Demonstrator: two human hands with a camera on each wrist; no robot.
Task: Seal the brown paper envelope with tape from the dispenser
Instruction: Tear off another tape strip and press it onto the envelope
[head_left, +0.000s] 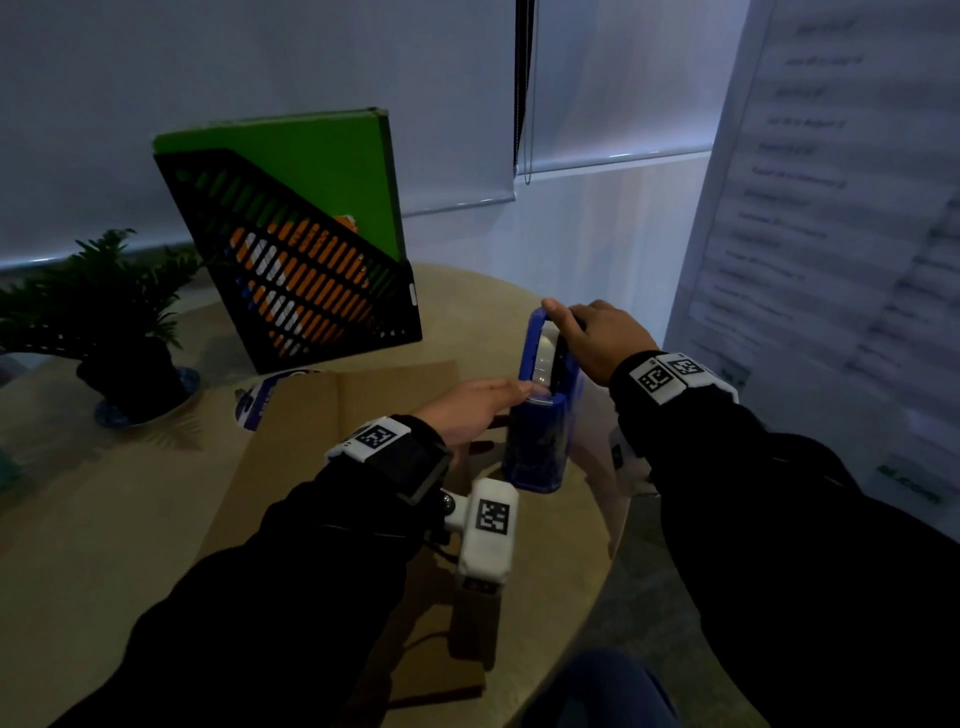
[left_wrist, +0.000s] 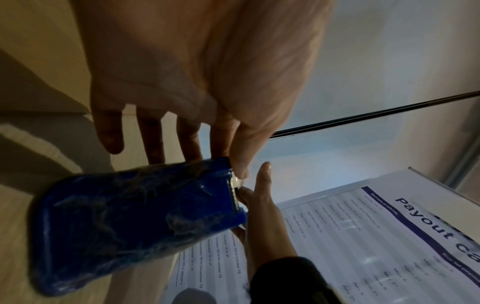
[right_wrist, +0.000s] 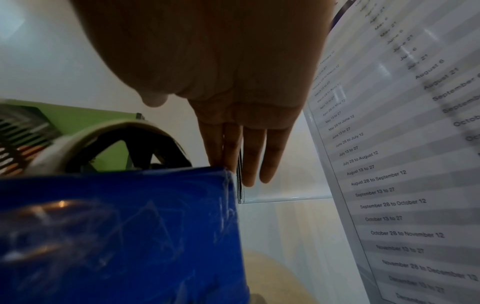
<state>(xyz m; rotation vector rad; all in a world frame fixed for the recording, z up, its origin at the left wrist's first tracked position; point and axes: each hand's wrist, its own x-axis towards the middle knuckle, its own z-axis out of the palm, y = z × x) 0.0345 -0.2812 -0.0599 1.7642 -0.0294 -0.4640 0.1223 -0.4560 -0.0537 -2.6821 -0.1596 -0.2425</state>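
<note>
A blue tape dispenser (head_left: 540, 441) stands on the brown paper envelope (head_left: 363, 431), which lies flat on the round table. My left hand (head_left: 524, 387) reaches its cutter end; in the left wrist view thumb and forefinger (left_wrist: 237, 174) pinch the pale tape end at the toothed blade, the other fingers straight. My right hand (head_left: 571, 322) lies over the dispenser's top. The right wrist view shows its fingers (right_wrist: 246, 156) straight past the blue body (right_wrist: 116, 226), beside the tape roll (right_wrist: 85, 142). Whether the dispenser's base touches the envelope is hidden.
A black mesh file holder (head_left: 291, 270) with a green folder stands at the table's back. A potted plant (head_left: 119, 332) sits at the left. A printed calendar banner (head_left: 831, 208) hangs close on the right. The table edge (head_left: 602, 561) curves near my right arm.
</note>
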